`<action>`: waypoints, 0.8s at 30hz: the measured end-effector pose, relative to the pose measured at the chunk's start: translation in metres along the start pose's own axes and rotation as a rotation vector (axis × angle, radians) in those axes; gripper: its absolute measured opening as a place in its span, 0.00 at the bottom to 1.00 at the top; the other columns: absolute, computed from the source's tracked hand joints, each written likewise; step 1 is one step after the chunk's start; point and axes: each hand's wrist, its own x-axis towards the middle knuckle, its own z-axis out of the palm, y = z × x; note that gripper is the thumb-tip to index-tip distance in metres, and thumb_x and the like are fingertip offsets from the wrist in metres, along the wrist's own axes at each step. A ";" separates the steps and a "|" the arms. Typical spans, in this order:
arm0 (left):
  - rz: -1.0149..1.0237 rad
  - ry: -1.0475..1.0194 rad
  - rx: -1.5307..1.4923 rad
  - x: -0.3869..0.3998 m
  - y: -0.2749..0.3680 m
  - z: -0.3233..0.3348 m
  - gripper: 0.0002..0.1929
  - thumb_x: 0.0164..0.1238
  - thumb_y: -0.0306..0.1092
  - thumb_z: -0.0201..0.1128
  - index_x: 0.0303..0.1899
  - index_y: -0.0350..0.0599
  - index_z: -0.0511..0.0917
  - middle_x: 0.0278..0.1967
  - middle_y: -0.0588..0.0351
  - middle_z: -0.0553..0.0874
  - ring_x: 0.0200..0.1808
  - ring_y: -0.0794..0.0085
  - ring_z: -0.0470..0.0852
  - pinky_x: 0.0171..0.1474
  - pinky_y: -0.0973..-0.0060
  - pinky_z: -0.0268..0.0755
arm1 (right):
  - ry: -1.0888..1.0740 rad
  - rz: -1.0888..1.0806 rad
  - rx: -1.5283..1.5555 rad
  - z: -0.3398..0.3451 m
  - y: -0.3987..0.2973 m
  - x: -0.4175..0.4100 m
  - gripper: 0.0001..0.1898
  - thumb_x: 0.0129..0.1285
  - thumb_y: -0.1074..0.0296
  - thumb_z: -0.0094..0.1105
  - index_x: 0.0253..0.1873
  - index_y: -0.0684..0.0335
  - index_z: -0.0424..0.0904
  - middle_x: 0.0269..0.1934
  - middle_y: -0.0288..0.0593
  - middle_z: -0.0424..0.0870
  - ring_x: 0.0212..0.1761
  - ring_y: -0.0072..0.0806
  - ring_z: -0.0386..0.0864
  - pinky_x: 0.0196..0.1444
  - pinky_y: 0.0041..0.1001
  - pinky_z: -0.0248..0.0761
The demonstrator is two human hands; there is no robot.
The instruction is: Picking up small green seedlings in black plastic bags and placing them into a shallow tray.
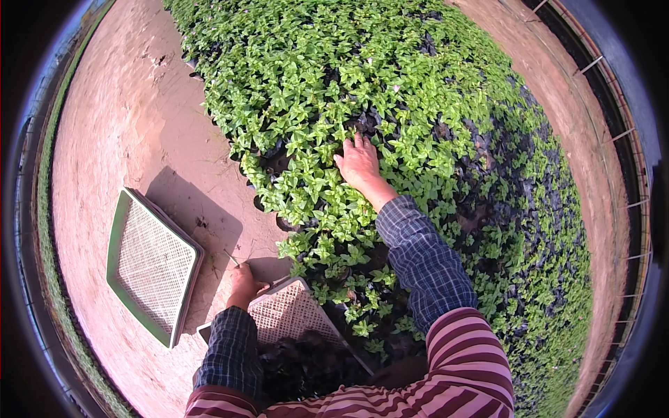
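Note:
My right hand (359,161) reaches in among leafy green potted seedlings (313,172), palm down and fingers apart. Its fingertips are near a dark gap between the plants, and no object shows in it. My left hand (242,286) is curled beside the rim of a plastic crate (287,308); a thin rod-like piece (230,257) sticks out from its fingers. What that piece is cannot be made out. Inside the crate's near part lies dark material (308,360), possibly black plastic pots or bags, in shadow and partly covered by my body.
A stack of shallow mesh-bottomed crates (154,261), the top one green-rimmed, sits on bare soil (120,130) to the left. Black plastic grow bags (483,146) show between sparser plants on the right. A dirt path (580,120) and a dark channel (609,112) run along the far right.

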 end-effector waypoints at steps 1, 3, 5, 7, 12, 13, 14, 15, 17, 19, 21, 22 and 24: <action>0.013 0.024 -0.020 0.000 0.000 0.000 0.46 0.35 0.45 0.83 0.56 0.29 0.68 0.51 0.33 0.77 0.56 0.45 0.76 0.58 0.61 0.71 | 0.018 0.017 0.014 0.000 -0.001 -0.001 0.29 0.71 0.50 0.48 0.68 0.65 0.64 0.73 0.59 0.54 0.74 0.55 0.53 0.75 0.46 0.47; -0.011 0.006 -0.025 0.000 0.001 0.000 0.46 0.35 0.44 0.83 0.56 0.30 0.68 0.51 0.33 0.76 0.56 0.45 0.76 0.58 0.61 0.71 | 0.044 0.008 0.017 0.000 0.000 -0.001 0.29 0.70 0.51 0.49 0.68 0.65 0.64 0.71 0.60 0.58 0.73 0.53 0.57 0.73 0.44 0.50; -0.024 0.004 -0.030 0.001 0.000 0.002 0.46 0.34 0.44 0.83 0.56 0.30 0.68 0.51 0.33 0.76 0.56 0.45 0.75 0.58 0.61 0.71 | 0.088 0.004 0.007 0.000 0.003 0.002 0.28 0.70 0.52 0.50 0.68 0.65 0.64 0.69 0.60 0.63 0.71 0.51 0.60 0.72 0.43 0.54; -0.032 0.013 -0.048 0.003 -0.002 0.004 0.46 0.34 0.44 0.83 0.56 0.31 0.68 0.52 0.33 0.75 0.56 0.45 0.75 0.58 0.61 0.72 | 0.154 -0.091 0.181 -0.003 0.016 0.009 0.25 0.70 0.56 0.51 0.65 0.66 0.66 0.56 0.60 0.76 0.60 0.48 0.74 0.62 0.40 0.67; -0.067 -0.026 -0.083 0.007 -0.008 0.011 0.46 0.33 0.44 0.83 0.56 0.31 0.68 0.53 0.33 0.74 0.56 0.44 0.76 0.58 0.59 0.72 | 0.411 0.235 0.295 -0.016 0.057 0.062 0.08 0.65 0.68 0.56 0.44 0.64 0.81 0.40 0.53 0.85 0.44 0.48 0.83 0.48 0.37 0.75; -0.038 0.011 -0.077 0.007 -0.009 0.011 0.46 0.33 0.44 0.83 0.56 0.31 0.68 0.52 0.33 0.75 0.55 0.44 0.76 0.58 0.60 0.72 | 0.259 0.309 0.248 -0.016 0.061 0.069 0.09 0.64 0.66 0.58 0.47 0.59 0.81 0.44 0.52 0.85 0.48 0.47 0.82 0.51 0.38 0.75; -0.023 0.016 -0.083 0.007 -0.009 0.012 0.45 0.33 0.44 0.83 0.55 0.31 0.69 0.51 0.33 0.75 0.55 0.44 0.76 0.58 0.60 0.72 | 0.119 0.342 0.176 -0.016 0.063 0.078 0.10 0.64 0.65 0.57 0.48 0.57 0.81 0.46 0.51 0.84 0.50 0.47 0.82 0.52 0.38 0.74; -0.049 0.001 -0.093 0.007 -0.010 0.013 0.45 0.33 0.45 0.83 0.55 0.31 0.69 0.51 0.33 0.76 0.55 0.44 0.77 0.57 0.60 0.72 | -0.012 0.398 0.068 -0.015 0.062 0.084 0.11 0.64 0.64 0.57 0.50 0.55 0.81 0.48 0.51 0.84 0.51 0.46 0.81 0.53 0.39 0.74; -0.004 0.049 -0.050 0.006 -0.010 0.014 0.45 0.33 0.45 0.83 0.54 0.31 0.69 0.49 0.34 0.77 0.54 0.45 0.77 0.57 0.60 0.72 | -0.030 0.411 0.071 -0.014 0.061 0.087 0.12 0.67 0.62 0.51 0.51 0.52 0.82 0.51 0.49 0.83 0.54 0.46 0.80 0.54 0.39 0.74; -0.024 0.022 -0.052 0.007 -0.011 0.015 0.45 0.33 0.46 0.83 0.53 0.30 0.69 0.48 0.35 0.78 0.54 0.45 0.77 0.56 0.60 0.72 | -0.046 0.410 0.008 -0.013 0.057 0.086 0.11 0.67 0.62 0.51 0.48 0.51 0.83 0.50 0.49 0.84 0.52 0.45 0.81 0.53 0.38 0.74; -0.022 0.016 -0.039 0.008 -0.011 0.015 0.44 0.33 0.46 0.83 0.53 0.30 0.69 0.48 0.35 0.78 0.54 0.45 0.77 0.56 0.60 0.72 | -0.047 0.433 0.028 -0.013 0.054 0.084 0.11 0.67 0.61 0.52 0.47 0.51 0.84 0.49 0.48 0.84 0.51 0.45 0.82 0.53 0.38 0.74; -0.011 0.027 -0.031 0.007 -0.011 0.015 0.44 0.33 0.46 0.83 0.53 0.30 0.70 0.48 0.35 0.78 0.53 0.46 0.78 0.55 0.60 0.73 | -0.012 0.443 0.034 -0.013 0.054 0.083 0.11 0.67 0.60 0.53 0.46 0.51 0.84 0.48 0.47 0.85 0.51 0.44 0.82 0.52 0.38 0.75; -0.002 0.041 -0.025 0.007 -0.011 0.014 0.44 0.33 0.46 0.83 0.52 0.29 0.70 0.48 0.35 0.78 0.53 0.46 0.78 0.55 0.60 0.73 | -0.001 0.475 0.051 -0.012 0.056 0.083 0.11 0.65 0.58 0.55 0.45 0.51 0.84 0.48 0.46 0.85 0.50 0.44 0.82 0.52 0.37 0.75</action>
